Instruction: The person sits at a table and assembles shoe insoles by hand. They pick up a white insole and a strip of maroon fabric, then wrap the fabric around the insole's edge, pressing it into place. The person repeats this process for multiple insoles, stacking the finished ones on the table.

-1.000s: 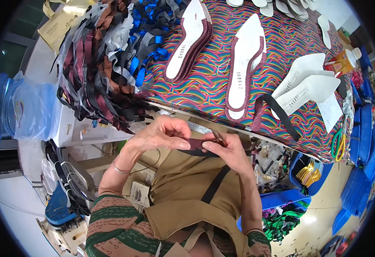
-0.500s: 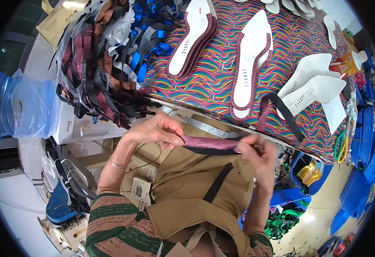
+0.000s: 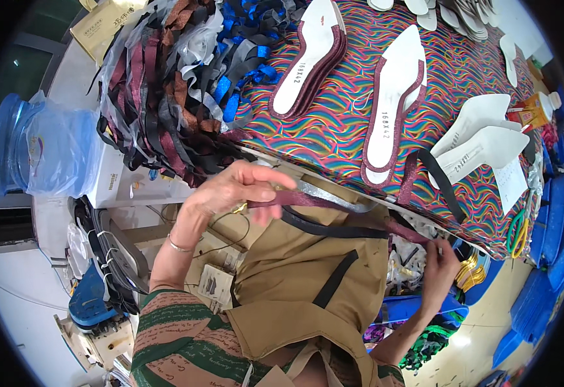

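My left hand pinches a glittery burgundy strip between thumb and fingers, its index finger stretched out. A dark strip sags just below, in front of my apron; whether it is the same strip's underside I cannot tell. Farther right and lower, my right hand closes on the end of a burgundy strip. On the patterned table beyond my hands lie a stack of burgundy-edged insoles and two more overlapping edged insoles. Plain white insoles sit to their right, beside a loose dark-and-burgundy strip.
A big heap of burgundy, black and blue strips covers the table's left. Scissors with green and yellow handles hang at the right edge. A blue bin stands below right. At far left is a plastic-covered blue spool.
My hands have moved apart, the right one outward and down. The strip, taut between them before, now hangs loose and stretches farther right. The whole view has shifted slightly.
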Available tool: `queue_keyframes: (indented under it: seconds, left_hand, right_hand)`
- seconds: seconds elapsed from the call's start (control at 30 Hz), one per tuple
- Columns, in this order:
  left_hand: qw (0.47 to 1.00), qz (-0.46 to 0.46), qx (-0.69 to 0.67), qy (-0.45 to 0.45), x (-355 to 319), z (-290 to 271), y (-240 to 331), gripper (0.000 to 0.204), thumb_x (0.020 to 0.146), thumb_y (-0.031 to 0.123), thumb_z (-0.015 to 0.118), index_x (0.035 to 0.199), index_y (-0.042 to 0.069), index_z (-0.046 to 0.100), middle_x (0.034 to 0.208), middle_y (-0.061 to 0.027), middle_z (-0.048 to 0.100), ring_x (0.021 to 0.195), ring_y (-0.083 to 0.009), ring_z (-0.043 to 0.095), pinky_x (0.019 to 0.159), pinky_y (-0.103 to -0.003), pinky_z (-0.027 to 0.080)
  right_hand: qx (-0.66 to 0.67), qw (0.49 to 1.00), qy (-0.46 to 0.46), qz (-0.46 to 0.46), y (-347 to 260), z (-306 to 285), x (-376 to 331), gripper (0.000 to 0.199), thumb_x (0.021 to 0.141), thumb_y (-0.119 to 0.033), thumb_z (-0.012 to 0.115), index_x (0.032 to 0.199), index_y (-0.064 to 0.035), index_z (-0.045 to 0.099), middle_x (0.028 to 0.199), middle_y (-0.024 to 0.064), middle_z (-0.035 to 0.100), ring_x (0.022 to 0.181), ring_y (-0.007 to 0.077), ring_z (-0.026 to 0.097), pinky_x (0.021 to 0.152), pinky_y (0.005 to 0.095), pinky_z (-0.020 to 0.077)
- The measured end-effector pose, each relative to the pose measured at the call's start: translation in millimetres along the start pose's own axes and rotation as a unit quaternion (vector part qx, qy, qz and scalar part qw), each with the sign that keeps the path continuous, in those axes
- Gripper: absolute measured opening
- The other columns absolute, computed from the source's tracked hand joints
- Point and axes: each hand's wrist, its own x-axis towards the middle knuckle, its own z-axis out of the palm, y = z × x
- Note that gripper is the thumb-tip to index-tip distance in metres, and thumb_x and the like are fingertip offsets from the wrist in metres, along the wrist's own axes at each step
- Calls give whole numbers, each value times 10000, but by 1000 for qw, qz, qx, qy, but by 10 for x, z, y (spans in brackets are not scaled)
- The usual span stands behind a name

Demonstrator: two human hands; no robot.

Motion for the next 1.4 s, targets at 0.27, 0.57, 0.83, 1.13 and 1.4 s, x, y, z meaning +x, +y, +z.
queue_keyframes:
  seconds: [0.27,0.57,0.83,1.13,1.4]
  left_hand:
    - [972,34,-227,-47,443,853,-153,427,962,132,574,1327,-76,497,1245,-228,601,1156,-308,605,990,-425,505]
    - [966,48,-247,-52,675,1140,-239,415,970,120,549,1341,-56,491,1298,-199,578,1186,-243,586,1033,-360,468]
    - [995,102,-2,16,654,1176,-293,305,931,95,609,1214,-16,625,987,-88,680,901,-151,650,859,-276,491]
    - [930,311,184,68,839,1441,-145,106,869,47,695,952,-9,660,789,-27,584,743,-104,547,675,-259,449]
    - [927,310,199,72,1359,1734,350,121,899,66,646,981,-23,650,822,-49,626,722,-91,565,639,-257,457]
  right_hand:
    - [50,940,81,-327,-855,358,-105,320,752,-21,781,1054,-110,726,919,69,627,676,149,618,542,265,481]
    - [182,896,-37,-404,-941,409,93,238,731,0,788,955,-62,741,881,43,589,609,101,546,501,241,418]
    - [414,891,-89,-161,-1031,340,88,145,792,58,712,915,-15,685,876,32,591,692,61,508,544,206,382]
    - [518,852,-67,33,-1005,275,100,47,865,8,670,864,-14,628,682,-76,525,607,-5,426,532,185,313]
    - [269,951,133,-77,-693,-54,479,125,811,22,660,927,-15,632,1042,97,568,875,193,565,627,281,454]
